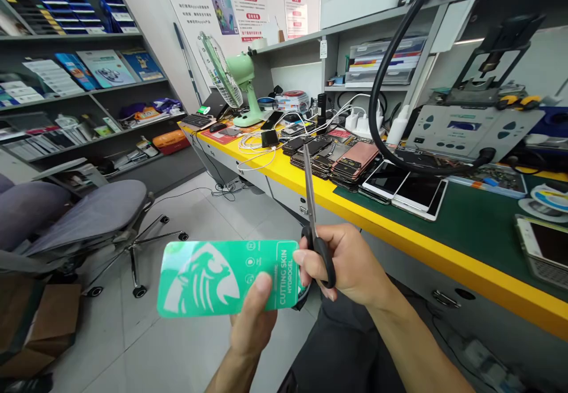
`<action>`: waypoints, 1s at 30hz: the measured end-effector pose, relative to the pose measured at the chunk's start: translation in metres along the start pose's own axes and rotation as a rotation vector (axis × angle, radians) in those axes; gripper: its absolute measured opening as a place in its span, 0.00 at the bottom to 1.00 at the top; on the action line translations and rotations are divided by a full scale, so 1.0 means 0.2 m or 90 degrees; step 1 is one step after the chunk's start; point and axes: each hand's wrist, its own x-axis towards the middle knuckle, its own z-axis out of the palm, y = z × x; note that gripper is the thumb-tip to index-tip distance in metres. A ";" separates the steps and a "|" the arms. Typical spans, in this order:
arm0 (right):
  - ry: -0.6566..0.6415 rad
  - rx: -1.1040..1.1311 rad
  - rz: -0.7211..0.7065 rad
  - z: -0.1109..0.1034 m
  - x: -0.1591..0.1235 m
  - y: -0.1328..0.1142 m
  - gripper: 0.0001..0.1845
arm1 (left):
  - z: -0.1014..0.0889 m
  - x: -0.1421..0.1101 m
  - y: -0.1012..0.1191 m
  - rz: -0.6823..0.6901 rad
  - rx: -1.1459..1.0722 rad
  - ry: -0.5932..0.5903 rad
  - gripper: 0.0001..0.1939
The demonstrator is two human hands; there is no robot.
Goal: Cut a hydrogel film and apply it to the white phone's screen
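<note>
A flat green hydrogel film sheet [208,277], phone-shaped with rounded corners and white print, lies across my left hand [255,316]. My left thumb presses on its face while the fingers are behind it. In my right hand [341,263] is a pair of scissors [309,192] with black handles. The blades point up and away and look closed together. Fingertips of my right hand also touch the right end of the film. Both hands are in front of the bench edge, above my lap.
The yellow-edged bench [399,227] runs along the right, bearing stacks of phones [352,162], white-fronted tablets [419,195], cables [257,141] and a green fan [248,85]. A thick black hose [377,85] arches above it. An office chair [97,209] and a cardboard box [53,328] stand left.
</note>
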 end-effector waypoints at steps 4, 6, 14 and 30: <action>0.006 -0.014 0.004 -0.02 -0.01 0.00 0.15 | 0.04 0.02 -0.02 0.069 -0.020 0.172 0.13; 0.008 -0.019 -0.006 -0.04 -0.03 0.03 0.17 | 0.06 0.02 -0.02 0.088 -0.019 0.197 0.12; -0.022 -0.040 0.081 -0.04 -0.15 0.23 0.25 | 0.12 0.01 -0.02 0.049 -0.041 0.190 0.14; -0.098 0.012 0.119 0.00 -0.14 0.26 0.36 | 0.21 -0.03 0.04 -0.087 -0.028 0.287 0.19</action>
